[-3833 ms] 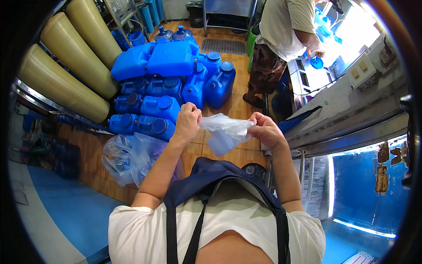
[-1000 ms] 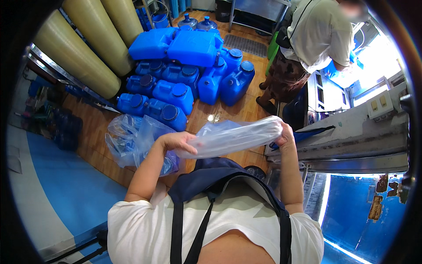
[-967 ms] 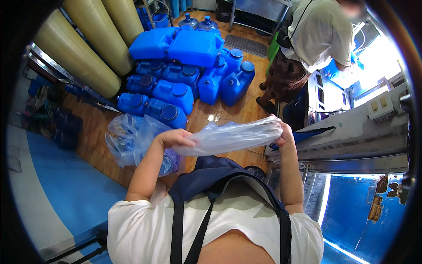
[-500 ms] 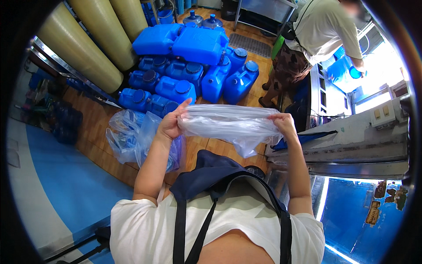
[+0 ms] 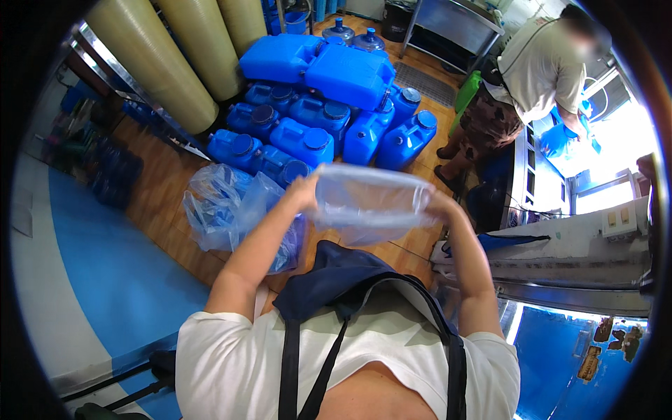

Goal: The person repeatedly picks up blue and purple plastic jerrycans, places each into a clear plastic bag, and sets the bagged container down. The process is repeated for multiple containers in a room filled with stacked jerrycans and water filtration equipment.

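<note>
Wood-toned floor tiles (image 5: 164, 210) are laid across the middle of the frame, and 3 tan cylinders (image 5: 162, 66) are ranged at upper left. Just right of centre, a clear plastic bag (image 5: 371, 198) is held in the air above the floor. It is thin, colourless and see-through, with its mouth spread into a wide, roughly rectangular opening and a loose part hung below; some of it is blurred. Its left edge is grasped by the left grip (image 5: 305, 194), closed on the film near the upper corner. Its right edge is grasped by the right grip (image 5: 439, 204), whose fingers are too blurred to be told apart. By the 2 together, the bag is kept stretched.

Above the bag, blue jerrycans (image 5: 303, 142) are packed closely, with 2 laid flat on top of the others. To the left of the left grip, crumpled clear plastic (image 5: 222, 208) is seen on the floor. At upper right, a blue item (image 5: 554, 142) is handled by a co-worker (image 5: 535, 77) in a pale shirt and patterned shorts.
</note>
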A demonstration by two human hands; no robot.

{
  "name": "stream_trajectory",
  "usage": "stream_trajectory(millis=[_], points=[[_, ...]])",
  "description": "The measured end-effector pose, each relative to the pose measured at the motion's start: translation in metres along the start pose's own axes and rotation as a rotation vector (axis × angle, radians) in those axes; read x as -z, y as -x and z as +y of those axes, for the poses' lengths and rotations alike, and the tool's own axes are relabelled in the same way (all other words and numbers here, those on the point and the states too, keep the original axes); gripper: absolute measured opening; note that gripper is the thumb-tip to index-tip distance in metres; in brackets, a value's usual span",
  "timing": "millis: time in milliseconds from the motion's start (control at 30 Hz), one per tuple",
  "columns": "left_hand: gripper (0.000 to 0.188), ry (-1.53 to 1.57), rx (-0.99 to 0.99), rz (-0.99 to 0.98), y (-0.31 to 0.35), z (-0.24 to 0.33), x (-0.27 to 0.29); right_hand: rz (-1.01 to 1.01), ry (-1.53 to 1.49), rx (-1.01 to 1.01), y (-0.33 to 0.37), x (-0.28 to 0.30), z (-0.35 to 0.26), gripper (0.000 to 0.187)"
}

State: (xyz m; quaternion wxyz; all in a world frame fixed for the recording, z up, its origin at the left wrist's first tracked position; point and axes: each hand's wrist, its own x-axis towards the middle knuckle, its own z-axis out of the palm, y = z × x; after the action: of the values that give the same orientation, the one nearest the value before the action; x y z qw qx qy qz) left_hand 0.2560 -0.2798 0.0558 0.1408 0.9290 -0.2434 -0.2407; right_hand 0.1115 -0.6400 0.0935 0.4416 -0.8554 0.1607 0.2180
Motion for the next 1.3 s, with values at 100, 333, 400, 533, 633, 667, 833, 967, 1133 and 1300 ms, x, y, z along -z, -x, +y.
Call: stream_trajectory(millis=[100,333,400,533,633,667,833,967,1133,1300], points=[[0.099,-0.017,-0.176,0.283,-0.029,0.019,0.103,0.128,-0.708,0.215,-0.018,0.065,-0.054,0.049],[0.066,0.008,-0.217,0.849,-0.005,-0.009,0.068,1.079,0.25,0.599,-0.053,-0.009,-0.053,0.041],[0.063,-0.031,-0.203,0.096,-0.026,-0.077,-0.092,0.253,0.336,-0.016,-0.081,-0.099,0.125,0.049],[0.069,0.273,-0.027,-0.832,-0.017,-0.18,-0.23,-0.699,-0.501,-0.425,-0.023,-0.174,0.163,0.047],[0.067,0.282,-0.205,-0.152,-0.049,-0.172,-0.14,-0.329,-0.54,-0.256,-0.052,-0.094,0.051,0.045],[0.086,0.285,-0.239,0.049,-0.067,-0.128,-0.078,-0.064,-0.543,-0.063,-0.05,-0.065,0.013,0.042],[0.099,0.113,-0.143,0.951,-0.011,0.008,0.144,1.091,0.037,0.324,-0.07,0.013,-0.123,0.057],[0.074,0.052,-0.504,1.266,-0.018,-0.023,0.088,1.277,0.262,0.861,-0.073,-0.015,-0.081,0.061],[0.05,-0.011,-0.024,-0.147,0.011,-0.075,-0.134,-0.394,0.446,-0.008,-0.073,-0.123,0.157,0.038],[0.055,0.195,0.312,-0.403,-0.003,-0.054,-0.111,-0.623,-0.622,-0.571,-0.09,-0.029,0.12,0.043]])
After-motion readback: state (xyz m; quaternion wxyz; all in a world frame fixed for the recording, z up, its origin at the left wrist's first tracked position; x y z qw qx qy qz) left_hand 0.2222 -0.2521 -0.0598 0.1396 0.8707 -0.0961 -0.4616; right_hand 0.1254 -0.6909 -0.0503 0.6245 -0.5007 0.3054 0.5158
